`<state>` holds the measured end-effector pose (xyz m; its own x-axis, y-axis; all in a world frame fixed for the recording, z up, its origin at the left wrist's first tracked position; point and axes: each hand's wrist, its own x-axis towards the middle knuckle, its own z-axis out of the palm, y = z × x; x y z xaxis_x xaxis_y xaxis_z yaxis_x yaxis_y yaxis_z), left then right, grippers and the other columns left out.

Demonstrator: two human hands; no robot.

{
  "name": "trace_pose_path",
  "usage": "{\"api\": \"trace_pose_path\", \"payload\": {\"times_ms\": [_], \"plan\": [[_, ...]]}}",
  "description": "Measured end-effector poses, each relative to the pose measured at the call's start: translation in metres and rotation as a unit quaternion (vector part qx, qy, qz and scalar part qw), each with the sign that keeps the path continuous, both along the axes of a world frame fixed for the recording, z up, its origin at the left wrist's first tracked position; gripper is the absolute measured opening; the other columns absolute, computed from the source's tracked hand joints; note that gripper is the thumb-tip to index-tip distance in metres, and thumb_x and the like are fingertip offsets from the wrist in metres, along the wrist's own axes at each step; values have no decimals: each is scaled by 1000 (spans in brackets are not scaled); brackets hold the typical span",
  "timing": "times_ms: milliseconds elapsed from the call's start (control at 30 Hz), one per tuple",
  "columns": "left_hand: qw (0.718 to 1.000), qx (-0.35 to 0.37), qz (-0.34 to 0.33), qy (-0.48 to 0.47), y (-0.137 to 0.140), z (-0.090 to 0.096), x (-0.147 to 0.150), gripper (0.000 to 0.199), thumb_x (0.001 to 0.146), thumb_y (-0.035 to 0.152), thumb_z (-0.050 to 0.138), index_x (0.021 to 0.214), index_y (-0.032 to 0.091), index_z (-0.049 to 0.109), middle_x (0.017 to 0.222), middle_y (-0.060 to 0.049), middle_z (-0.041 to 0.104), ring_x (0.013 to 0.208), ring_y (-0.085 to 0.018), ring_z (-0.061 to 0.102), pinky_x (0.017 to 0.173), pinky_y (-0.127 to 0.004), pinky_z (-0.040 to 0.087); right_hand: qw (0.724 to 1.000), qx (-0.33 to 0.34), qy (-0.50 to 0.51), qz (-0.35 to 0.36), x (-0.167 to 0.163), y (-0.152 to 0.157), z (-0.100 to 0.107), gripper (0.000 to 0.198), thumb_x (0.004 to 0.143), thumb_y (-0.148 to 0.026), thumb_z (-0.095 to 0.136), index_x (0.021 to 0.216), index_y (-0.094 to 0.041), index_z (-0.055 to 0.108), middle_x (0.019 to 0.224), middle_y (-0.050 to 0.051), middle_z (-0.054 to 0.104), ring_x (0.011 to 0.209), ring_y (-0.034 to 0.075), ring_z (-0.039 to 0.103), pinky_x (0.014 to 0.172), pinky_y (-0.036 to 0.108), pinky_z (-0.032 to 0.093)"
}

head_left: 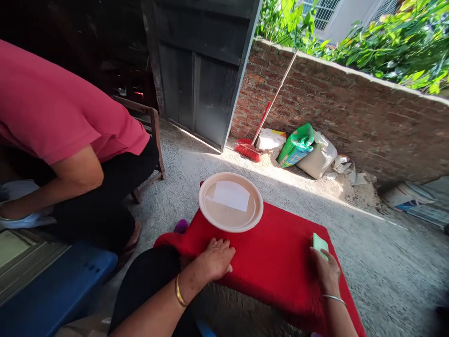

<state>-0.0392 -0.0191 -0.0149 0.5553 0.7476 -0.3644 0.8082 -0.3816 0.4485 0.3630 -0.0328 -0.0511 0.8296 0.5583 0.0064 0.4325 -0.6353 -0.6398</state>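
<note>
A red cloth (273,255) covers a low bench or table in front of me. Near its front edge, my left hand (218,258) presses on the cloth with curled fingers, the thumb at the edge. My right hand (327,267) grips a pale green rectangular block (320,244) by its near end, over the cloth's right side; whether it is soap or a brush, I cannot tell. A round beige basin (201,206) sits at the cloth's far left, just beyond my left hand. Water in it shows a bright rectangular reflection.
At left, a person in a pink shirt (70,107) bends over beside a wooden chair (154,126) and a blue surface (70,285). A dark metal door (203,70) stands behind. Along the brick wall (315,98) are a red broom (249,150) and a green sack (296,146).
</note>
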Motion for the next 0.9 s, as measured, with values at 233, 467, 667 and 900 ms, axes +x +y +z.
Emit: {"api": "trace_pose_path", "payload": {"times_ms": [233, 467, 667, 900], "plan": [[1000, -11, -1, 23, 2, 4, 2, 45, 88, 28, 58, 133, 19, 59, 157, -17, 42, 146, -34, 36, 120, -54, 25, 974, 28, 36, 224, -119, 24, -30, 64, 59, -62, 67, 112, -26, 74, 97, 6, 67, 85, 25, 62, 76, 36, 49], [999, -17, -10, 46, -2, 13, 5, 50, 89, 25, 56, 139, 16, 55, 160, -18, 37, 149, -32, 29, 123, -51, 22, 955, 67, 146, 248, -96, 22, -13, 64, 50, -55, 73, 102, -18, 77, 87, 5, 69, 83, 25, 62, 73, 34, 49], [999, -23, -5, 43, -4, 8, 4, 52, 90, 24, 57, 141, 19, 53, 159, -16, 37, 149, -32, 29, 123, -52, 21, 998, 4, 61, -32, 17, 34, 32, 81, 67, -53, 60, 130, -3, 61, 73, 13, 68, 74, 33, 62, 66, 43, 46], [1000, 3, 1, 31, -6, 6, 3, 49, 88, 20, 60, 137, 17, 57, 155, -18, 44, 146, -34, 36, 121, -54, 26, 998, -54, 31, 25, -28, 85, 13, 75, 69, -52, 60, 130, -9, 63, 110, 22, 68, 106, 40, 62, 81, 46, 48]]}}
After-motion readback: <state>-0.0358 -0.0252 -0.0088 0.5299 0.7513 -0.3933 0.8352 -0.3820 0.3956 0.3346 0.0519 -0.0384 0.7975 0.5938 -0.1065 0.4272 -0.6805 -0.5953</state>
